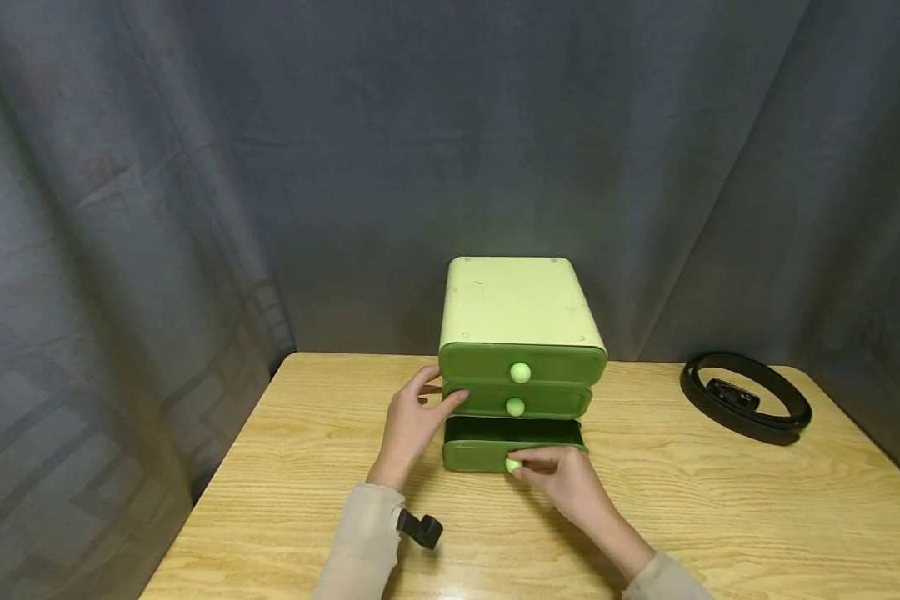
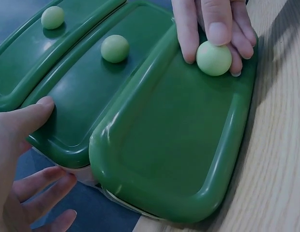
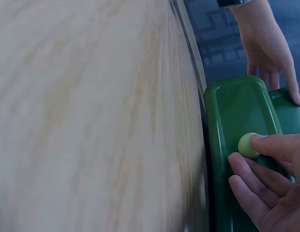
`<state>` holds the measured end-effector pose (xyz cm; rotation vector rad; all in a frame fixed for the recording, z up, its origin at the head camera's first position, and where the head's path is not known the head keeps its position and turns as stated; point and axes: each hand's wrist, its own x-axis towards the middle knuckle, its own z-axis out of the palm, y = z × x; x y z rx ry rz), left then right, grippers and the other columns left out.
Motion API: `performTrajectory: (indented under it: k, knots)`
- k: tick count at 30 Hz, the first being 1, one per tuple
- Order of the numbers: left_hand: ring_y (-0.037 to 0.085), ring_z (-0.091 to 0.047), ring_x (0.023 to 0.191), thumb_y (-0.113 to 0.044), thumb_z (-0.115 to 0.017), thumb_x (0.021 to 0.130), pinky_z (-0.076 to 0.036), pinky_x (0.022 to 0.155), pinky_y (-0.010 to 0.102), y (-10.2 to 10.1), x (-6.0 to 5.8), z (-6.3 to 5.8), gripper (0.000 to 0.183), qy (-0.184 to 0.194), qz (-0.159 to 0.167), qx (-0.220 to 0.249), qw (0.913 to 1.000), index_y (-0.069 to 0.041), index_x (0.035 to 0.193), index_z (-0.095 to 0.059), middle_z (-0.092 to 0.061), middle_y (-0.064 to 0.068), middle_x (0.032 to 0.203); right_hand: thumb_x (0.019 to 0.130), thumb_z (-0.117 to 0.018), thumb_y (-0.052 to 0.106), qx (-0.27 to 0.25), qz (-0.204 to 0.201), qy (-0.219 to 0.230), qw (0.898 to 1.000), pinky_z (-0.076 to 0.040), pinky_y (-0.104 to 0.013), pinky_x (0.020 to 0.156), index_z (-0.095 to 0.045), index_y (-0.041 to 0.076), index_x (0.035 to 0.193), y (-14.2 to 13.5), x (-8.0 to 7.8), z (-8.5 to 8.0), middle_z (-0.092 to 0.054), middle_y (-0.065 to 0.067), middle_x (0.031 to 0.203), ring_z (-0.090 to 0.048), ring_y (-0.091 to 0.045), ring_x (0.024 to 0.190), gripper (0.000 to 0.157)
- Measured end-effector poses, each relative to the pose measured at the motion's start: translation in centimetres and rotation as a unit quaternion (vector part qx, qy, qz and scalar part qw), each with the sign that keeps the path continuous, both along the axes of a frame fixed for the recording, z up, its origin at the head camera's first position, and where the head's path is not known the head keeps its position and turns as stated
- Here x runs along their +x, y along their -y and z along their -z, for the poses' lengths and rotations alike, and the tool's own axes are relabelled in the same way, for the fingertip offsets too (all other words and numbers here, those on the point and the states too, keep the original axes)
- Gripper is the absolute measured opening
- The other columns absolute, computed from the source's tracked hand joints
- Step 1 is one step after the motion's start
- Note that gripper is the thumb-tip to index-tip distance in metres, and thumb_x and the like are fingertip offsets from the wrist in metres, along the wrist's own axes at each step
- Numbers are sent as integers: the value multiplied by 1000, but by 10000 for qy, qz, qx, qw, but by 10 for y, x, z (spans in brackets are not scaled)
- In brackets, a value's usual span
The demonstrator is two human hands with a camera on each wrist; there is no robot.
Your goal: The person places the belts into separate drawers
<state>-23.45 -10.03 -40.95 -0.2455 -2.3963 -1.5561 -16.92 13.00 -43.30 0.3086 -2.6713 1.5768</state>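
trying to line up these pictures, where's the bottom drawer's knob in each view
Head: knob below centre, slightly right.
Left wrist: knob in the upper right.
Right wrist: knob right of centre, below mid-height.
Shared landmark: the right hand, holding that knob in all three.

A pale-topped green three-drawer cabinet (image 1: pixel 521 302) stands upright just right of the head view's centre, bottom drawer (image 1: pixel 474 457) open.

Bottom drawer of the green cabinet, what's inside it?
Through its gap, the bottom drawer shows only a dark green interior; I can make out no item. Its front hides the near part, and the middle drawer covers the rear.
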Motion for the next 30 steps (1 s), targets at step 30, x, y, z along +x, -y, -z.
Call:
performTrajectory:
  k: [30]
  knots:
    - [21, -63, 107, -41, -77, 86, -48, 92, 46, 2, -1, 1, 46, -44, 156, 46, 9999, -23, 127, -66, -65, -4, 122, 85, -78, 11, -134, -62, 24, 9999, -58, -26, 72, -80, 12, 100, -2, 22, 0, -75, -7, 100, -72, -20, 90, 15]
